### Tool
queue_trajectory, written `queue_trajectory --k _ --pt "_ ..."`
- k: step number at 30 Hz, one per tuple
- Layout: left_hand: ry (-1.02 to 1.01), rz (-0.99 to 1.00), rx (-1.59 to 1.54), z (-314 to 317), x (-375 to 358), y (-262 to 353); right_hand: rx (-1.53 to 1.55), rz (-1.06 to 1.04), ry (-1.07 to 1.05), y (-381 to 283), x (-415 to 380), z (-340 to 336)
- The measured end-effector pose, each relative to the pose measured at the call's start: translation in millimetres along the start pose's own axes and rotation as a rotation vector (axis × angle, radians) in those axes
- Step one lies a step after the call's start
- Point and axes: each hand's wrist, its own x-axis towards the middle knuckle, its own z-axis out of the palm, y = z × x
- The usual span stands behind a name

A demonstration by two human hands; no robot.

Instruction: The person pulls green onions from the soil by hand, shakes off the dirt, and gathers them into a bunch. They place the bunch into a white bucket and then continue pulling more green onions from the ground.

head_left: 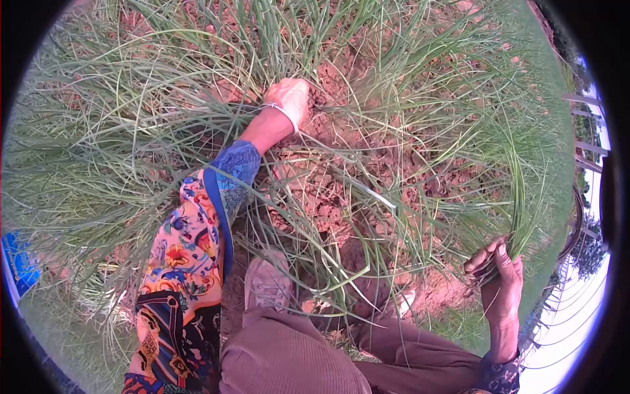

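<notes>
My left hand [289, 100] is closed low against the soil, at the foot of a clump of thin green onion-like plants [279, 49]. Its fingers curl under and are hidden, so what they grip cannot be made out. Over at the right, my right hand [504, 279] is wrapped round a bunch of long, thin onion-like seedlings [517, 203]. Their green leaves stand up above the fist, and dark root ends poke out by the thumb and fingers.
Reddish, crumbly soil [328, 177] shows between the rows of leaves. My shoe [268, 282] and bent knees [295, 358] are close below. A blue object [20, 262] lies at the far left. Pale posts [590, 148] stand along the right edge.
</notes>
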Motion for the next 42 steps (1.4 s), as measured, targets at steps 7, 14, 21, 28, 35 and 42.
queue_trajectory --k 7,14,21,28,35,42 --pt "-0.404 -0.192 -0.747 65 43 -2 0.199 0.153 -0.085 4 -9 -37" --pt "-0.282 0.584 -0.091 173 47 -20 0.167 0.169 -0.076 8 -16 -45" --pt "-0.388 0.173 -0.509 117 37 3 0.155 0.157 -0.097 7 -14 -42" --pt "-0.049 -0.005 -0.883 -18 5 107 0.055 -0.071 -0.038 -7 -8 -10" --pt "-0.41 -0.205 -1.471 -92 -63 224 -0.428 -0.134 -0.381 -17 -6 43" --pt "-0.142 -0.215 -1.392 -115 -83 203 -0.752 -0.158 -0.417 -20 -3 58"
